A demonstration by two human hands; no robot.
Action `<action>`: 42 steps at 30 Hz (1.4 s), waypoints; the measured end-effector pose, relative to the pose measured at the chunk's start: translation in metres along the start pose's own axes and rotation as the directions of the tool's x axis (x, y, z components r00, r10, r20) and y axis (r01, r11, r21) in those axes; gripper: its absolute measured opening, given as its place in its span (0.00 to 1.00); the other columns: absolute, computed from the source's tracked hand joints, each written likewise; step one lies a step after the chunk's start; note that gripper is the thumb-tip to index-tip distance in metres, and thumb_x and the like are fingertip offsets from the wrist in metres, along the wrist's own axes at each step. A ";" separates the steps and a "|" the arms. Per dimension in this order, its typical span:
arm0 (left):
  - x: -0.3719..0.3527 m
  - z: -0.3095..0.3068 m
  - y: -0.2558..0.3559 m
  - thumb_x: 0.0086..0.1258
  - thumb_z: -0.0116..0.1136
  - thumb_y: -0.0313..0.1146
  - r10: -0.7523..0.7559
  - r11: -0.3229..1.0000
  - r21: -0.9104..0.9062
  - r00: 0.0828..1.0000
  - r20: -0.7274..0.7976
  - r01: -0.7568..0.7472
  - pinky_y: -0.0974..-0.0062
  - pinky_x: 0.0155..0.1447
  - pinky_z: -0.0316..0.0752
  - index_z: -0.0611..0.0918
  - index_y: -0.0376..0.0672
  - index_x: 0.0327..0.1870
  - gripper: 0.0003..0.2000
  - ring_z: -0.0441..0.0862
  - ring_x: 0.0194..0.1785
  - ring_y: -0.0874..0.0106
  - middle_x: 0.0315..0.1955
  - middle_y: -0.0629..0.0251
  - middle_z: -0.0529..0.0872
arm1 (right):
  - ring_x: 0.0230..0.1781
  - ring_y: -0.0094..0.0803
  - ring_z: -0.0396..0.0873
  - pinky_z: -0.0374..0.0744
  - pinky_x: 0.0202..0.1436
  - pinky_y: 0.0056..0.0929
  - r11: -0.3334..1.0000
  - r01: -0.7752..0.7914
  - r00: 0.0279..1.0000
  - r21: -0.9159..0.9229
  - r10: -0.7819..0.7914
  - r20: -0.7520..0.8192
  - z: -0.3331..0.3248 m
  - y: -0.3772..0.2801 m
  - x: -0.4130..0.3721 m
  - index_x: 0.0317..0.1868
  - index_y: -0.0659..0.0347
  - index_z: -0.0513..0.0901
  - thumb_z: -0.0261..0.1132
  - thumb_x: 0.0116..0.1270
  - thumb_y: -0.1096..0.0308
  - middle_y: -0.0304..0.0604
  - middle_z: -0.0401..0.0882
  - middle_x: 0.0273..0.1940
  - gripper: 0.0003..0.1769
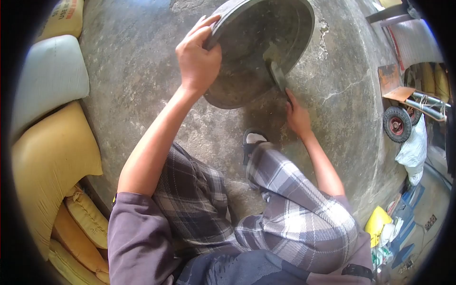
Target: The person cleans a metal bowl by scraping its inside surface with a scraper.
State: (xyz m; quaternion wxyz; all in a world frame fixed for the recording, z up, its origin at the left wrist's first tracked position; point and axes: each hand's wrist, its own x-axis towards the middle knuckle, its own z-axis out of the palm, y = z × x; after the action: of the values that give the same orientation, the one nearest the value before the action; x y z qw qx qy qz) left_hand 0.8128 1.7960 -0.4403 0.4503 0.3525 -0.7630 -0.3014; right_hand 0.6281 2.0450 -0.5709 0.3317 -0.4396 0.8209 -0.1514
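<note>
My left hand [199, 57] is closed on the rim of a round dark basin [232, 78], thumb at the rim's near side. The basin is tilted up on its edge over the floor, its hollow side facing me. In my right hand [298, 116] is the handle of a narrow, flat dark hand tool [277, 76]. Its far end reaches inside the basin, near the lower right wall. Whether that end is a blade or bristles is not clear. The basin's top is cut off by the view's edge.
Stacked full sacks [57, 156] line the left side. On the right stand a hand truck with a black wheel [397, 124], a white bag [412, 151] and a yellow bag [377, 225]. My sandalled foot [254, 140] rests on the stained concrete floor [137, 71], below the basin.
</note>
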 end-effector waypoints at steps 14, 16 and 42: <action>-0.005 0.008 -0.008 0.53 0.52 0.19 0.071 0.997 -0.004 0.997 0.006 -0.071 0.65 0.69 0.69 0.77 0.30 0.27 0.02 0.74 0.69 0.55 0.58 0.58 0.83 | 0.45 0.56 0.83 0.78 0.54 0.55 0.981 0.137 0.984 0.140 -0.151 0.093 0.018 -0.046 -0.013 0.72 0.47 0.65 0.54 0.73 0.65 0.59 0.81 0.53 0.27; 0.001 0.007 -0.017 0.56 0.52 0.17 0.111 0.994 -0.010 0.994 -0.008 -0.111 0.75 0.54 0.75 0.78 0.28 0.27 0.02 0.79 0.60 0.68 0.61 0.61 0.82 | 0.50 0.56 0.83 0.79 0.57 0.51 0.837 0.131 0.962 0.531 -0.237 0.137 0.014 -0.135 -0.049 0.74 0.45 0.63 0.54 0.74 0.63 0.55 0.79 0.59 0.28; -0.013 0.010 -0.026 0.62 0.61 0.19 0.098 0.989 0.117 0.995 -0.025 -0.095 0.75 0.52 0.76 0.85 0.34 0.51 0.15 0.83 0.51 0.76 0.59 0.61 0.84 | 0.40 0.54 0.85 0.82 0.45 0.52 0.875 0.142 0.980 0.463 -0.189 0.057 0.020 -0.135 -0.025 0.72 0.47 0.67 0.53 0.73 0.65 0.59 0.85 0.42 0.27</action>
State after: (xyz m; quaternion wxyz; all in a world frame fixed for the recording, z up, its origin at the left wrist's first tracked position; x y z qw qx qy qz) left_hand 0.8150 1.7931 -0.4705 0.4550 0.3452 -0.7882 -0.2290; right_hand 0.7356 1.9897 -0.5020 0.4524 -0.4249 0.7037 -0.3457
